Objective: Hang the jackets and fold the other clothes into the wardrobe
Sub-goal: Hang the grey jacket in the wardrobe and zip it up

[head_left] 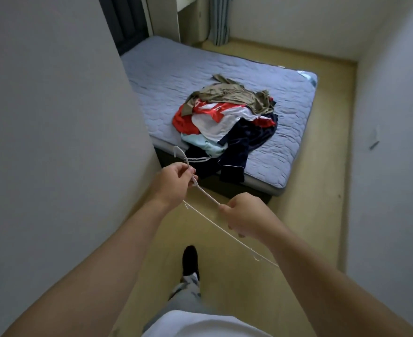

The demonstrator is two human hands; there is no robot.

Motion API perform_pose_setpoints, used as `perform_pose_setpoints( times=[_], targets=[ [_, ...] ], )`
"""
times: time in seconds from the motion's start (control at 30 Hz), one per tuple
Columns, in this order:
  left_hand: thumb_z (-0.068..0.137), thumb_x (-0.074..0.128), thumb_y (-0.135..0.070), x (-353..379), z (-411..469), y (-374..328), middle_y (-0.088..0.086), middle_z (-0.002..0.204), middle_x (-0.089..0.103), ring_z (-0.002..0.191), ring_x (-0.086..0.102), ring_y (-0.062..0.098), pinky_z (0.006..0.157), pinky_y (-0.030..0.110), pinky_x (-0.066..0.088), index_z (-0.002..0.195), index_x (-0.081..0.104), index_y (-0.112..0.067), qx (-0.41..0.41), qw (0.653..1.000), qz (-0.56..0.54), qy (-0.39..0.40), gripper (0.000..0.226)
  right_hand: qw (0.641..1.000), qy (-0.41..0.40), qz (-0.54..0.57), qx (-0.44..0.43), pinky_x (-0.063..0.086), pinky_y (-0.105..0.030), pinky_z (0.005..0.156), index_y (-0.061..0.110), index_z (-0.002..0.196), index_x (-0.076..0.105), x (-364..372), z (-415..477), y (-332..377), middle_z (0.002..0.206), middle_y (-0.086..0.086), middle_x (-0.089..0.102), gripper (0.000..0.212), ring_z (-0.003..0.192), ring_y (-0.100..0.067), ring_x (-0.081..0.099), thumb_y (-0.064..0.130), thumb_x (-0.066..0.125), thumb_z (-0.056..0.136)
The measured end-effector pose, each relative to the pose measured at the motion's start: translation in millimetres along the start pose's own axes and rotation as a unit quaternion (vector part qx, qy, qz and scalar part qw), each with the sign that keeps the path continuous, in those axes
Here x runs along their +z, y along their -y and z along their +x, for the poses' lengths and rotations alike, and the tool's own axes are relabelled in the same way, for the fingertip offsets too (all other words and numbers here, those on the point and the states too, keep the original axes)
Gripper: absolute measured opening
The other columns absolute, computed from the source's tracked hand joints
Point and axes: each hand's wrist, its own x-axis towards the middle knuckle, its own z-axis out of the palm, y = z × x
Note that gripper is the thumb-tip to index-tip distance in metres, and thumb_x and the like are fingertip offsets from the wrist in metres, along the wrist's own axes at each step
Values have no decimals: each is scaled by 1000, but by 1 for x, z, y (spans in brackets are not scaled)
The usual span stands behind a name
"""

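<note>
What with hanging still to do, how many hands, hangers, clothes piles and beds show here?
hands: 2, left hand and right hand
white hanger: 1, as far as shows
clothes pile: 1
bed: 1
total: 5

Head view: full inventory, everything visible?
hanger: at least one, white, held between both hands
clothes pile: one, olive, red, white, pale blue, navy, on the bed's near corner, navy piece drooping over the edge
bed: one, grey-blue quilted cover, against left wall
curtain: one, grey, far corner
floor: tan, around bed
foot: one, black, on floor
left hand: pinches hanger neck
right hand: grips hanger arm
</note>
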Motion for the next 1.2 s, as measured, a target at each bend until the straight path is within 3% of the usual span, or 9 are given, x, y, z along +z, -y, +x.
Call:
perform_pose_setpoints(
  times=[0.13, 0.27, 0.37, 0.5, 0.67, 0.83, 0.97, 1.1, 1.2],
  targets=[
    [97, 62, -29, 18, 90, -23, -10, 83, 75, 77, 72, 5, 79, 31, 59, 96, 68, -25, 89, 994, 37, 54, 7, 999, -45, 29, 8, 60, -34, 68, 21, 92, 66, -23, 92, 19, 72, 3, 69, 21, 63, -16, 68, 36, 52, 92],
    [94, 66, -30, 26, 169, -56, -11, 80, 73, 71, 68, 2, 60, 11, 49, 90, 59, -30, 163, 976, 103, 100, 7, 992, -74, 102, 22, 49, -25, 58, 28, 107, 66, -52, 164, 32, 79, 8, 64, 18, 69, -13, 64, 29, 52, 95],
    [92, 69, -32, 36, 220, -82, -13, 86, 71, 78, 66, -1, 63, 8, 48, 94, 66, -25, 212, 961, 122, 130, 8, 984, -100, 145, 41, 47, -20, 47, 31, 104, 67, -76, 205, 31, 72, 10, 63, 19, 57, -11, 64, 24, 51, 96],
    [94, 67, -37, 67, 268, -115, -10, 84, 71, 76, 66, 3, 66, 20, 53, 92, 71, -18, 259, 947, 95, 167, 19, 967, -104, 219, 84, 62, -40, 65, 28, 92, 65, -101, 241, 19, 68, 2, 64, 19, 57, -20, 66, 17, 50, 96],
    [97, 61, -38, 125, 307, -146, -4, 76, 73, 73, 68, 8, 72, 40, 54, 84, 76, -14, 229, 953, 48, 194, 31, 957, -101, 248, 108, 61, -35, 57, 21, 89, 65, -143, 280, -15, 71, -4, 67, 17, 49, -16, 65, 13, 51, 94],
    [94, 66, -39, 200, 337, -183, -10, 78, 76, 75, 69, 2, 74, 31, 53, 84, 80, -24, 219, 951, 43, 214, 23, 942, -81, 303, 122, 52, -28, 54, 23, 89, 63, -200, 316, -64, 92, -9, 72, 11, 54, -17, 67, 17, 56, 94],
    [91, 69, -41, 272, 360, -218, -7, 74, 75, 73, 70, 11, 68, 26, 52, 80, 79, -27, 225, 951, 36, 211, 21, 930, -47, 352, 98, 48, -21, 47, 24, 113, 62, -263, 342, -119, 92, -4, 71, 15, 62, -15, 68, 26, 60, 98],
    [90, 71, -36, 348, 380, -263, -15, 74, 75, 70, 69, -1, 65, 11, 48, 83, 80, -25, 183, 964, -39, 191, 16, 936, -55, 338, 80, 46, -21, 48, 28, 112, 61, -345, 360, -180, 88, -3, 70, 14, 61, -13, 68, 26, 61, 98],
    [89, 70, -39, 400, 399, -294, -10, 69, 73, 65, 65, 1, 64, 16, 48, 77, 78, -23, 178, 965, -53, 187, 22, 931, -71, 351, 73, 43, -15, 44, 17, 114, 63, -406, 382, -217, 91, -10, 70, 17, 58, -15, 64, 19, 62, 97]
  ],
)
